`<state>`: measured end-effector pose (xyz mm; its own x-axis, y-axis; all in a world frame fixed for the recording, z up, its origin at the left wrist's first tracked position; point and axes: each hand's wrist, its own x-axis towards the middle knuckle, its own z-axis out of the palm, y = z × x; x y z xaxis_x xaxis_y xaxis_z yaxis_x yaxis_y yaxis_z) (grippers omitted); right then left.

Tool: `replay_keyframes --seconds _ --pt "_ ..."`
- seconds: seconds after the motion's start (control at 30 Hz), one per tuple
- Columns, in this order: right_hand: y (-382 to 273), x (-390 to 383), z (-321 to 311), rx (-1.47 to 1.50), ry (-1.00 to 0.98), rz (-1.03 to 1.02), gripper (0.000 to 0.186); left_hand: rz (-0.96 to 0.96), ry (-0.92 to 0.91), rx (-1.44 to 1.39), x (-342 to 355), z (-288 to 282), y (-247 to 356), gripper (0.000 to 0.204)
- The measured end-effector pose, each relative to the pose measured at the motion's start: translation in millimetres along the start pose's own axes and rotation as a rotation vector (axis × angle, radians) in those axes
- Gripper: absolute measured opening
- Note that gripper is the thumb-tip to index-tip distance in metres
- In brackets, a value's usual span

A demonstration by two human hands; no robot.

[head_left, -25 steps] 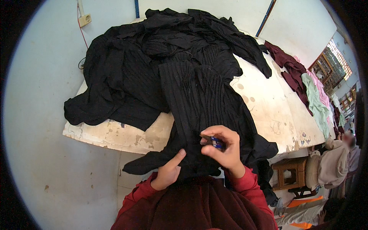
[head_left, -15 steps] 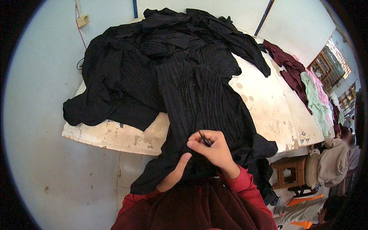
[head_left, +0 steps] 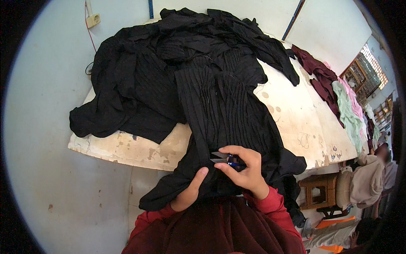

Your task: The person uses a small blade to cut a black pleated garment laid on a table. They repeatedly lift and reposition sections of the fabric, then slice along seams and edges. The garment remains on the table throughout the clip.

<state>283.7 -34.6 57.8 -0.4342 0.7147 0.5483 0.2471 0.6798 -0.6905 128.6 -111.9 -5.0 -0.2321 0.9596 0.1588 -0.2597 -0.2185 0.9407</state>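
A black pleated garment (head_left: 224, 106) hangs over the near edge of the table toward me. My right hand (head_left: 249, 169) holds small thread snips (head_left: 230, 161) with blue on the grip. Their two short blades are spread apart and point left, just over the cloth. Close by on the left, my left hand (head_left: 189, 191) has its thumb on top of the garment, with its other fingers hidden under the fabric, which it grips.
More black garments (head_left: 135, 80) are heaped on the worn, pale table (head_left: 296, 114). Maroon, pink and mint clothes (head_left: 349, 110) lie along its right side. A brown stool (head_left: 317, 192) and a seated person (head_left: 368, 178) are at the right. A wall socket (head_left: 93, 20) is at the upper left.
My right hand has turned and opened its grip a little, so the snips' blades now show, spread apart. My left hand has shifted slightly with the cloth.
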Motion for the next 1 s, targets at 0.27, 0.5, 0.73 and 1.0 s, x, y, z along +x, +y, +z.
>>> replay_keyframes --seconds 0.27,0.5,0.73,1.0 --pt "-2 4 2 -0.124 0.04 -0.155 0.022 0.013 0.001 0.026 -2 -1 -3 0.03" --pt "4 4 4 -0.085 0.033 -0.159 0.02 -0.057 -0.015 -0.049 -2 -4 -9 0.031" --pt "-1 6 6 -0.016 0.097 -0.055 0.017 -0.041 -0.009 -0.041 0 0 -2 0.033" --pt "-9 6 2 -0.187 0.001 -0.195 0.02 0.002 -0.063 0.031 -3 -5 -2 0.031"
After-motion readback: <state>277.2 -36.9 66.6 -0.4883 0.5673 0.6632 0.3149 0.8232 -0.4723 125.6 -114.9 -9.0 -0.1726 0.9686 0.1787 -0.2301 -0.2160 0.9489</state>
